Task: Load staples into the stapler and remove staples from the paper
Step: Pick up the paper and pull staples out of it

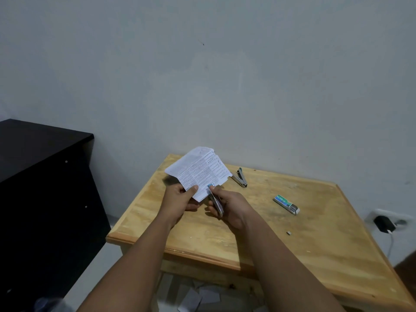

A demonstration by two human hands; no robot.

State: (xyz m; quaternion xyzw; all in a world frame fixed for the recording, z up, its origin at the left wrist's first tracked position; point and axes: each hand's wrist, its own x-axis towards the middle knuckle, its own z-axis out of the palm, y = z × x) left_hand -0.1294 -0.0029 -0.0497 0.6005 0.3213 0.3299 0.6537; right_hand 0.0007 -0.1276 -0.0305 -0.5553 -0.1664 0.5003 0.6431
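Both hands are busy above the counter (292,255): left hand (180,200) pinches the printed paper (198,171), right hand (229,207) grips the stapler (215,201) at its lower edge.

Paper (198,171) held above the bench (315,244) rear left corner, staple remover (241,178) just right of it, staple box (286,204) further right and nearer, cabinet (42,188) left of bench

Dim, flat, bluish light with no clear source. Soft shadows lie under the hands on the worktop (315,233). No glare. The wide lens bends lines toward the frame edges; the lower left corner is blurred and dark.
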